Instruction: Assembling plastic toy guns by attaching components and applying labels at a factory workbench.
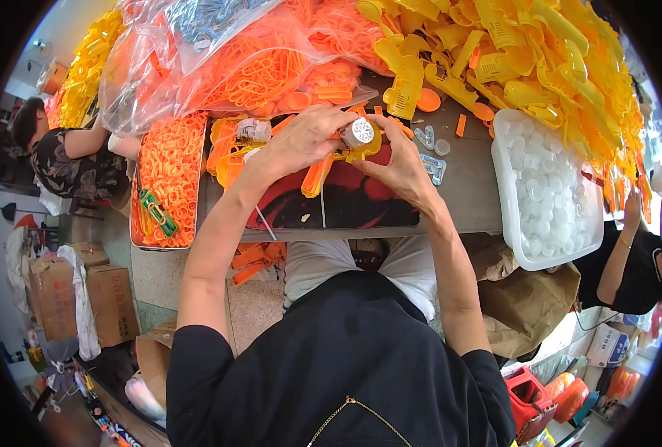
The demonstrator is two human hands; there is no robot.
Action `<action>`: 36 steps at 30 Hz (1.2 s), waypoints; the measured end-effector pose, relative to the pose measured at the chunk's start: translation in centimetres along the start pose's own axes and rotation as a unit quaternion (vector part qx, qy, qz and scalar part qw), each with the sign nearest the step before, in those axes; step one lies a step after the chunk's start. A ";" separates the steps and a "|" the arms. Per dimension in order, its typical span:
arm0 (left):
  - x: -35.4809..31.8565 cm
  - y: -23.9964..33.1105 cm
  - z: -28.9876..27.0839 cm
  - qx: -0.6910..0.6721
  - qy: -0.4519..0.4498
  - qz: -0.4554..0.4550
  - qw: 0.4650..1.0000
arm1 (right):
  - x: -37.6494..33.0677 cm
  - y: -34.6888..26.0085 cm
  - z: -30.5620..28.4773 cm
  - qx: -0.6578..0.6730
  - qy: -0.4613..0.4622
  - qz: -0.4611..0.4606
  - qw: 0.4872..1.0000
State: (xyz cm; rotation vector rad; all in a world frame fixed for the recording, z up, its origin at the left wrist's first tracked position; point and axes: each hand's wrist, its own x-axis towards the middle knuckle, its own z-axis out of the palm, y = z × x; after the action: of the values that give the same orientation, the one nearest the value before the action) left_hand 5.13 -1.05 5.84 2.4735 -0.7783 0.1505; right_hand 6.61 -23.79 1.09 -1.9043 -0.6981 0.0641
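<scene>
Fingers: our left hand pinches a white-capped cylinder; our right hand curves thumb and forefinger around the yellow casing at its base.
Held piece: we have it between both sets of fingertips, holed cap facing up.
Tabletop: grey, with a black-and-red mat just below our fingers.
Left of the fingers: we see a tray of orange rings, a green piece on top.
Right of the fingers: a white tub of translucent caps.
Beyond the fingers: clear bags of orange parts and a yellow casing heap.
Room: we share it with one person far left and another far right; a tiled floor shows below.
Writing: dark printing marks the brown cartons, well left of our fingers.
</scene>
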 end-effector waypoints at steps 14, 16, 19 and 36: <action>0.4 1.2 0.4 0.024 -0.048 -0.030 0.998 | 0.2 -1.0 0.1 0.026 0.026 0.024 0.999; -0.6 0.8 1.1 0.014 -0.007 -0.049 0.999 | 0.4 -0.8 0.6 0.040 0.048 0.018 0.998; -0.7 0.1 1.1 -0.010 -0.035 -0.062 0.997 | 0.5 -0.5 1.0 0.062 0.056 0.026 0.996; -3.1 3.0 9.9 0.078 0.200 -0.044 0.976 | -3.8 2.7 0.7 -0.174 -0.005 -0.063 0.983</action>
State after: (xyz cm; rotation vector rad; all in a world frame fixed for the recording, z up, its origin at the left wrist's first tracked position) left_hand 0.36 -6.80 -1.98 2.4980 -0.4975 0.6764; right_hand 4.38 -25.84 -2.49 -2.1875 -0.8790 -0.1373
